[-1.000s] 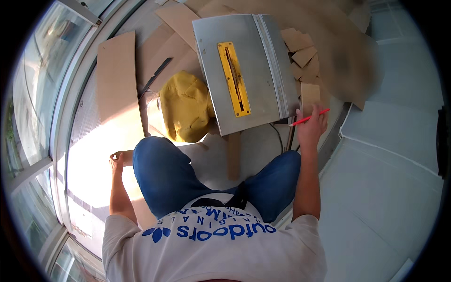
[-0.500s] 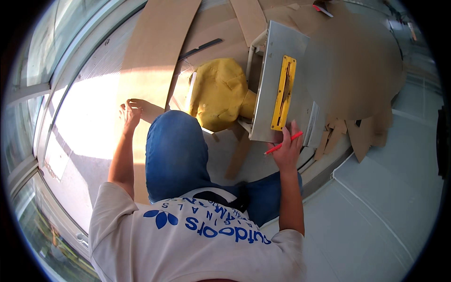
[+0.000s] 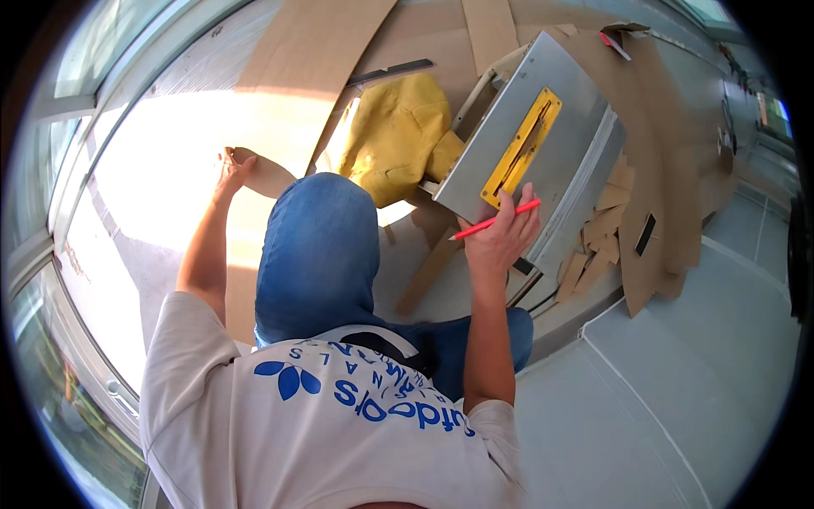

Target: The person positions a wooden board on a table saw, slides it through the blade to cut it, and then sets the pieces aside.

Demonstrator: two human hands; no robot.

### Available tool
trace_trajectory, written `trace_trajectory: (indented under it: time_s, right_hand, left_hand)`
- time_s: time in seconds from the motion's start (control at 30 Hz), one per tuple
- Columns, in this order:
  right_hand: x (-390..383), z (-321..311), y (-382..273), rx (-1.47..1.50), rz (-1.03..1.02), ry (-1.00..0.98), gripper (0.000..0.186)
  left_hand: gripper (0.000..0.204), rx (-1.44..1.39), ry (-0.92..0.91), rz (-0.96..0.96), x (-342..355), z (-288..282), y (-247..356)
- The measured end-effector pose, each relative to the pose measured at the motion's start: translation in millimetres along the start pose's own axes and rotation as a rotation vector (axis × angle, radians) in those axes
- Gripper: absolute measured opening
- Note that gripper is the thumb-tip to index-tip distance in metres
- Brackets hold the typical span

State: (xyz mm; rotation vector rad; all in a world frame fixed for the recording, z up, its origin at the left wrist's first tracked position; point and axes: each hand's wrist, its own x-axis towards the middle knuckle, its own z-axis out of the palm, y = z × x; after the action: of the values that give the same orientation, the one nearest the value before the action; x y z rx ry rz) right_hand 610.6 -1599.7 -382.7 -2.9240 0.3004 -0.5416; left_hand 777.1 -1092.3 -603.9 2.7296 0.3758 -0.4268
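My left hand (image 3: 231, 172) is raised over the sunlit long board (image 3: 297, 59), its fingers curled; what is in them, if anything, I cannot make out. A dark shape, apparently shadow, lies beside it. My right hand (image 3: 500, 233) grips a red pencil (image 3: 471, 233) at the near edge of a tilted metal saw table (image 3: 564, 187). The table has a yellow slotted insert (image 3: 521, 147). A crumpled yellow bag (image 3: 390, 136) hangs at the table's left, next to my bent knee (image 3: 318, 237).
Board offcuts (image 3: 598, 246) and larger brown sheets (image 3: 644, 280) lie to the right beside a pale tiled surface (image 3: 678, 382). A black straight strip (image 3: 390, 69) lies beyond the bag. A glazed frame (image 3: 85, 104) curves along the left.
The view has turned to the right. My left hand has moved forward along the board. My right hand, with the pencil, has shifted toward the yellow insert's near end.
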Motion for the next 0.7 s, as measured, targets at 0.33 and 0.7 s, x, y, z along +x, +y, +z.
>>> trace_trajectory:
  time_s: [0.33,0.7]
  right_hand:
    - [4.0,-33.1,67.0,0.269,-0.089,0.108,0.07]
    - [271.0,25.1,244.7,0.305,0.185,-0.047,0.058]
  left_hand:
    - [0.077,-0.132,-0.146,-0.109,15.8,3.2,-28.6]
    - [0.058,-0.341,-0.339,-0.084,-37.8,-30.2,-35.0]
